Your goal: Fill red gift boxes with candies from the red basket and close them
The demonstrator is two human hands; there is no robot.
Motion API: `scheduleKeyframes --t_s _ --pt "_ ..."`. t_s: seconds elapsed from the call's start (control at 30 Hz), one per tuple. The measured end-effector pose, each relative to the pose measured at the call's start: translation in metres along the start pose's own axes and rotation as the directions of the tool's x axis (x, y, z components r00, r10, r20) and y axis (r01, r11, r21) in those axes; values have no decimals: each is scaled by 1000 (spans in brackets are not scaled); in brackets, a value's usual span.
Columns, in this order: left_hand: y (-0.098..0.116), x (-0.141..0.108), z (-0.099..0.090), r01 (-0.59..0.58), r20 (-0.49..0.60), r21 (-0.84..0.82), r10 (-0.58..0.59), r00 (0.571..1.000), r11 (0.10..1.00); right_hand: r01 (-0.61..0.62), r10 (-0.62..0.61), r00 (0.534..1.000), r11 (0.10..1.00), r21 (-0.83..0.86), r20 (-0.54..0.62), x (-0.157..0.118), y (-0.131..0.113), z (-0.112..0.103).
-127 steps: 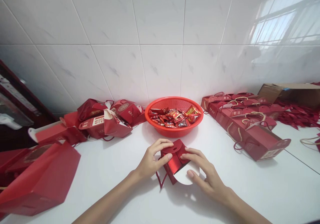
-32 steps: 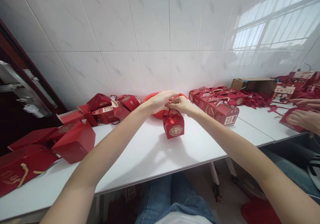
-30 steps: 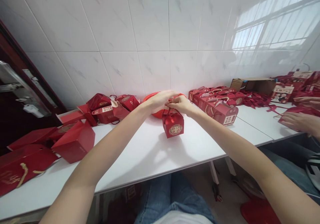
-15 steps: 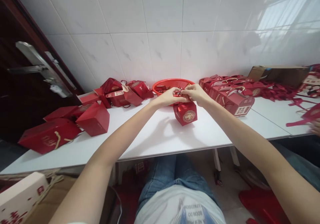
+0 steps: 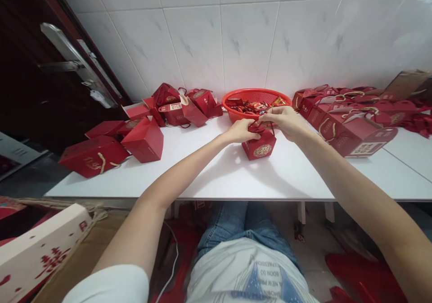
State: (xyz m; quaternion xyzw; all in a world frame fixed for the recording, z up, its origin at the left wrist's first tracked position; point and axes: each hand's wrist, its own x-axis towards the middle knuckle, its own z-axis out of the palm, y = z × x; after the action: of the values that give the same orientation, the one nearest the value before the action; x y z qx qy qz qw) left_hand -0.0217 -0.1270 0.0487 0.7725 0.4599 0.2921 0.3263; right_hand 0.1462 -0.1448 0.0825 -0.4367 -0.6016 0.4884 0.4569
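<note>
A small red gift box (image 5: 259, 147) with a round gold emblem stands on the white table in front of me. My left hand (image 5: 243, 131) is closed on the box's top from the left side. My right hand (image 5: 285, 122) pinches a thin dark red ribbon (image 5: 272, 129) above the box's right side. The fingers partly cover the top of the box. Just behind both hands is a red plastic basket (image 5: 232, 114) holding several wrapped sweets (image 5: 254, 107).
Several red boxes (image 5: 143, 138) lie in a loose group on the left. Rows of red boxes with cord handles (image 5: 361, 134) stand on the right, near a brown carton (image 5: 407, 87). A cream box (image 5: 47, 244) rests below the table (image 5: 209, 181) at lower left. A dark door (image 5: 30, 96) stands at far left.
The view has shifted, showing more of the basket's sweets. My hands have moved slightly apart at the box's top, and the box now sits upright rather than tilted.
</note>
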Motion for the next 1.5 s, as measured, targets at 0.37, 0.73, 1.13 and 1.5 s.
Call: scheduleKeyframes --t_s 0.37,0.73,1.13,1.5 --pt "-13 5 4 -52 -18 28 53 998 998 213 -271 963 787 -579 -14 16 16 -6" --pt "-42 4 30 -194 79 -418 248 965 887 233 -469 870 662 -712 -151 -25 -2 -46" --pt "-63 -11 51 -43 69 -391 76 995 919 242 -565 236 822 -516 -791 -105 -71 -210" --pt "-61 -10 51 -52 37 -351 69 997 935 -253 -447 365 796 -549 -817 -75 -9 -299"
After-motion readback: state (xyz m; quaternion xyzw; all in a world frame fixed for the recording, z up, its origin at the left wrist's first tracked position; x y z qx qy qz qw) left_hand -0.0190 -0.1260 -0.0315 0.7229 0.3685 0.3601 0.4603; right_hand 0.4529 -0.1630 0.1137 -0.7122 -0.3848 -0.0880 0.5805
